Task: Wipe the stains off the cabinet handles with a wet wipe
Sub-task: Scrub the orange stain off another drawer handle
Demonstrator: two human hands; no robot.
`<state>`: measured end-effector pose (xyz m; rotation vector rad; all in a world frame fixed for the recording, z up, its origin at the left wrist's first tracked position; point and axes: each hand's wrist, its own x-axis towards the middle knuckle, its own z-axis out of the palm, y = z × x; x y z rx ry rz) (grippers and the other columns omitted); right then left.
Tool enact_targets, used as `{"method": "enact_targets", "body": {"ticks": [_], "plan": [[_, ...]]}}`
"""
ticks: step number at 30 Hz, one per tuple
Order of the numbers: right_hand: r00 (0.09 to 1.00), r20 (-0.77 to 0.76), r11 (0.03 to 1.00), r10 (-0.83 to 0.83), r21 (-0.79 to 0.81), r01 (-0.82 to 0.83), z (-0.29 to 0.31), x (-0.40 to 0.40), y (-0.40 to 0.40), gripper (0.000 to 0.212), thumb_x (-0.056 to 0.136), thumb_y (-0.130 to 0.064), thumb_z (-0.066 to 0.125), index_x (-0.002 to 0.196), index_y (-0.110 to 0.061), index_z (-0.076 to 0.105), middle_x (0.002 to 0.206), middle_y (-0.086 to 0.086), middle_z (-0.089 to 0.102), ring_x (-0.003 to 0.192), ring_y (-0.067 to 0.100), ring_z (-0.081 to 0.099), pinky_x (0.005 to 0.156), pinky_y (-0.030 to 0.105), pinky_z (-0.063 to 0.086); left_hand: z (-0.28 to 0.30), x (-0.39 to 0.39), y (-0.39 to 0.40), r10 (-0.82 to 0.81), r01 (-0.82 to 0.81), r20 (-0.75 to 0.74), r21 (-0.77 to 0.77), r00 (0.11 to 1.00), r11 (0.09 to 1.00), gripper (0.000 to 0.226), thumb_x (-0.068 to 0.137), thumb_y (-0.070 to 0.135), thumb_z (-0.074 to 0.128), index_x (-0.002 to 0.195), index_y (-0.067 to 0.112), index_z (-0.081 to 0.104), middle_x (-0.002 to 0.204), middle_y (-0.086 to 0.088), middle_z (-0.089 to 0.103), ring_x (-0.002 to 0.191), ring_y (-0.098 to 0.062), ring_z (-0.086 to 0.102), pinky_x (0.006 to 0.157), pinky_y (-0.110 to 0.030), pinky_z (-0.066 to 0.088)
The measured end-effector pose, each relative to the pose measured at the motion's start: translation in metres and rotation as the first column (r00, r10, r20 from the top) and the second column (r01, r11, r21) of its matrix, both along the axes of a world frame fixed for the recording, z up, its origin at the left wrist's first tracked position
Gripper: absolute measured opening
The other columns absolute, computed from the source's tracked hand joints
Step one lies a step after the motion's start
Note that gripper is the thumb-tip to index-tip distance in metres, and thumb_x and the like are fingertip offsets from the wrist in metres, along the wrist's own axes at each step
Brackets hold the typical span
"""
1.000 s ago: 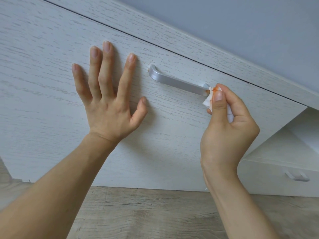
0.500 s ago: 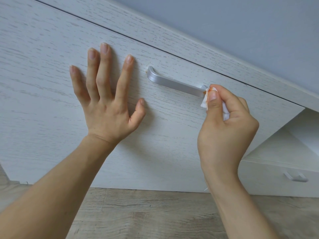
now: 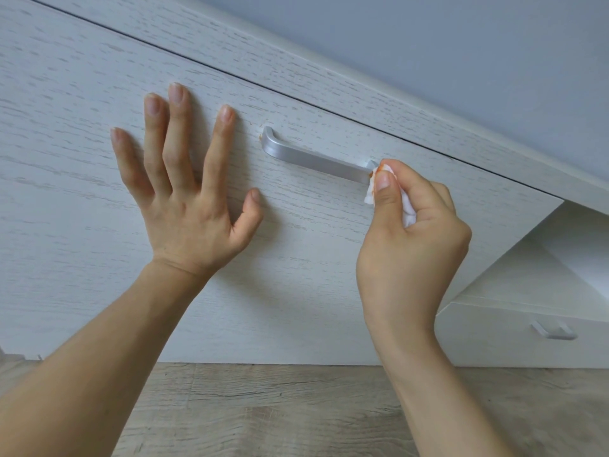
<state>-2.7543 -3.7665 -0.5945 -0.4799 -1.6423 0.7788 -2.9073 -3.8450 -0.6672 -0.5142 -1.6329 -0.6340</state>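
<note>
- My left hand (image 3: 184, 199) lies flat against the white wood-grain cabinet front (image 3: 66, 159) at centre-left of the frame, fingers straight and spread, thumb angled out to the right; it holds nothing.
- My right hand (image 3: 412, 245) sits right of centre, fingers curled inward, thumb and forefinger pinching a bunched white wet wipe (image 3: 374, 189).
- The wet wipe touches the right end of the silver handle (image 3: 316, 161) (orange staining shows on the wipe's upper edge, where it meets the metal).
- The handle runs on a downward slant from upper centre towards the right hand; its left post stands just right of my left forefinger tip, apart from it.
- A small orange-brown mark (image 3: 260, 137) shows on the cabinet front beside the handle's left post.
- A second, smaller handle (image 3: 553, 331) sits on a lower white drawer front (image 3: 494, 338) at the lower right of the frame, well apart from both hands.
- Wood-look floor (image 3: 263, 407) fills the bottom of the frame; a grey-blue wall (image 3: 461, 44) fills the upper right.
</note>
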Motion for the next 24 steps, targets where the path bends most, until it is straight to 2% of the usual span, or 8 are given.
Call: {"method": "enact_targets", "body": {"ticks": [10,16,21,24], "plan": [[1.000,0.006,1.000,-0.003,0.003,0.003,0.000,0.000,-0.004,0.016,0.092,-0.011,0.058,0.102,-0.011,0.071,0.091,0.000,0.064,0.080,-0.005,0.060,0.074,0.001,0.039,0.000,0.001,-0.001,-0.021,0.021,0.009,-0.007,1.000,1.000,0.067,0.089,0.045,0.038,0.145,0.010,0.032,0.144,-0.026,0.023,0.134,-0.043,0.018,0.115,-0.047,-0.001],[0.998,-0.045,0.996,0.044,-0.070,-0.048,-0.001,-0.001,-0.007,0.016,0.090,-0.010,0.061,0.103,-0.011,0.070,0.094,-0.004,0.064,0.081,-0.017,0.059,0.075,0.000,0.041,0.001,0.001,-0.002,-0.033,0.033,0.012,0.000,0.999,0.999,0.066,0.089,0.045,0.038,0.145,0.010,0.031,0.144,-0.025,0.022,0.134,-0.043,0.018,0.114,-0.048,0.000],[0.990,-0.090,0.985,0.111,-0.123,-0.121,-0.002,-0.003,-0.015,0.017,0.086,-0.009,0.067,0.101,-0.013,0.071,0.095,-0.002,0.069,0.086,-0.003,0.066,0.079,0.008,0.049,0.000,0.001,-0.002,-0.033,0.033,0.010,0.000,0.999,0.999,0.067,0.089,0.046,0.038,0.146,0.011,0.030,0.144,-0.026,0.023,0.134,-0.043,0.018,0.114,-0.047,-0.002],[0.986,-0.086,0.982,0.141,-0.117,-0.150,-0.003,-0.009,-0.023,0.016,0.085,-0.008,0.067,0.101,-0.011,0.072,0.094,-0.002,0.069,0.087,-0.001,0.066,0.079,0.008,0.048,0.000,0.001,-0.002,-0.038,0.038,0.017,-0.001,0.999,0.999,0.067,0.090,0.046,0.039,0.147,0.012,0.029,0.144,-0.027,0.024,0.135,-0.042,0.017,0.115,-0.045,-0.004]]}}
